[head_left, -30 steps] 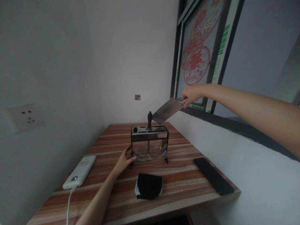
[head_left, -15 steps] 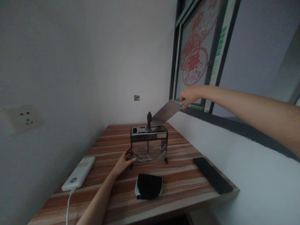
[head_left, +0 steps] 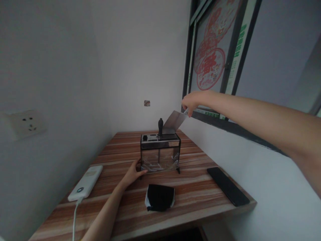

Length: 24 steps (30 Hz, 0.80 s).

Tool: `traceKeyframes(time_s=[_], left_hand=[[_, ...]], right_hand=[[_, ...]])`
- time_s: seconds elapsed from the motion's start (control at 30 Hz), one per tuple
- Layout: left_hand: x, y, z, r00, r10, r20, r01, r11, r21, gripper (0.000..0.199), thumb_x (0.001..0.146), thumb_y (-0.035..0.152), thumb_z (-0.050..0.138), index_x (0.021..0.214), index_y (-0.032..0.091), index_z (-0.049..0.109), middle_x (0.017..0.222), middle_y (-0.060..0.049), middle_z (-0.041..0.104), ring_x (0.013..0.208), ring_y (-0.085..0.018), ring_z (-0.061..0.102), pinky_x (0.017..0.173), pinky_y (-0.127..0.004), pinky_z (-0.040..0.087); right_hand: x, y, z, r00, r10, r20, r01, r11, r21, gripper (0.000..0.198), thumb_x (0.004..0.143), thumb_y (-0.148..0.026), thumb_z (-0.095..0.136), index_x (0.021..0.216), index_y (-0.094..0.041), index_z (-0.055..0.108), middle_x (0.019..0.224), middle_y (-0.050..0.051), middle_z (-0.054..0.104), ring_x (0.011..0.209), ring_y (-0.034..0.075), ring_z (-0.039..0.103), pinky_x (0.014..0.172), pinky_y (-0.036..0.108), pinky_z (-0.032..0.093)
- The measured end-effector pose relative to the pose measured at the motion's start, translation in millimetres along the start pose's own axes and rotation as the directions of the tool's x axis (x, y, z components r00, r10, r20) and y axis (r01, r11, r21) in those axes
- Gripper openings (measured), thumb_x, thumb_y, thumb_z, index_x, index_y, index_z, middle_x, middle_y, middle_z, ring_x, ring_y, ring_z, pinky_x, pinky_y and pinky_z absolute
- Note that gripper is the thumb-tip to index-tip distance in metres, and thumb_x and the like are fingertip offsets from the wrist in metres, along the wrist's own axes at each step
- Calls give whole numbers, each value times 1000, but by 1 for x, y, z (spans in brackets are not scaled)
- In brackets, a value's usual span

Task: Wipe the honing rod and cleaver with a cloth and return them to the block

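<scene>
Head view: your rack point(head_left: 150, 160) stands on the table point(head_left: 195, 182).
Right hand point(head_left: 192, 102): curled tight, you hold the cleaver point(head_left: 175, 121) by its handle.
Cleaver: tilted, low end at the rack's top, just beside the black handle point(head_left: 161, 126); whether it enters, you cannot tell.
Left hand point(head_left: 132, 172): half-curled, you grip the rack's lower left corner.
Front: packet point(head_left: 161, 198), phone point(head_left: 228, 186) rightward.

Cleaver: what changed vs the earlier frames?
Right hand moved left, bringing the cleaver to a steeper tilt over the knife block. No new grasp or release. Left hand stays at the block's left end; phone, power bank, black packet unmoved.
</scene>
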<state>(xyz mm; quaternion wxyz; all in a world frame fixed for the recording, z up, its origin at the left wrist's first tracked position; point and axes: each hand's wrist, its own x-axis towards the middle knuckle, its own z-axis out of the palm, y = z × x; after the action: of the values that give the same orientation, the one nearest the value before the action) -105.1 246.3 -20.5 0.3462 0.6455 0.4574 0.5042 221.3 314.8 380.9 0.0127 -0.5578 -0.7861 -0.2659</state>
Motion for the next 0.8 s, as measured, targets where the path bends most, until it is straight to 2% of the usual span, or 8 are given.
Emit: traceKeyframes(time_s=[0.07, 0.13, 0.2, 0.27, 0.43, 0.6, 0.8], left_hand=[[0, 0, 0, 1000, 5, -3, -5, 1000, 7, 82, 60, 41, 81, 130, 14, 48, 134, -18, 55, 124, -31, 54, 107, -47, 39], [0, 1, 0, 1000, 6, -5, -6, 1000, 15, 82, 60, 41, 81, 131, 14, 48, 134, -18, 55, 123, -31, 54, 107, -48, 39], [0, 1, 0, 1000, 8, -3, -8, 1000, 19, 81, 61, 41, 80, 131, 15, 48, 134, -17, 55, 122, -31, 55, 106, -48, 40], [0, 1, 0, 1000, 12, 0, -12, 1000, 22, 80, 62, 42, 80, 130, 16, 49, 134, -16, 56, 120, -30, 57, 105, -47, 42], [-1, 0, 0, 1000, 19, -5, -18, 999, 38, 76, 61, 42, 81, 127, 16, 52, 131, -15, 58, 118, -30, 58, 105, -48, 42], [0, -2, 0, 999, 30, -15, -30, 998, 50, 76, 61, 40, 82, 126, 16, 54, 128, -15, 60, 117, -31, 58, 105, -49, 41], [1, -5, 1, 998, 49, -27, -47, 997, 54, 73, 60, 39, 82, 124, 17, 55, 125, -13, 62, 120, -31, 56, 105, -48, 41]], right_hand=[[2, -17, -7, 973, -30, 230, 50, 995, -81, 22, 62, -37, 84, 66, -18, 74, 82, 5, 75, 89, 27, 69, 80, 44, 47], [3, -30, -13, 952, -40, 304, 79, 990, -118, 22, 56, -33, 87, 64, -18, 73, 73, 4, 74, 85, 28, 70, 80, 45, 48], [6, -36, -16, 954, -38, 296, 74, 991, -112, 23, 56, -33, 87, 62, -17, 72, 66, 2, 72, 80, 27, 71, 79, 43, 50], [12, -36, -15, 961, -27, 277, 54, 994, -91, 24, 61, -37, 84, 63, -16, 73, 63, 1, 71, 78, 25, 71, 76, 40, 51], [34, -24, -3, 982, -15, 187, 28, 997, -67, 41, 79, -53, 64, 72, -14, 74, 73, 2, 73, 79, 20, 71, 73, 34, 52], [44, -29, 1, 941, -64, 331, 130, 975, -181, 39, 81, -51, 63, 83, -14, 75, 85, 3, 74, 90, 23, 70, 78, 37, 50], [33, -53, 3, 925, -49, 377, 140, 966, -217, 31, 77, -42, 71, 85, -12, 75, 91, 7, 74, 101, 30, 66, 88, 44, 45]])
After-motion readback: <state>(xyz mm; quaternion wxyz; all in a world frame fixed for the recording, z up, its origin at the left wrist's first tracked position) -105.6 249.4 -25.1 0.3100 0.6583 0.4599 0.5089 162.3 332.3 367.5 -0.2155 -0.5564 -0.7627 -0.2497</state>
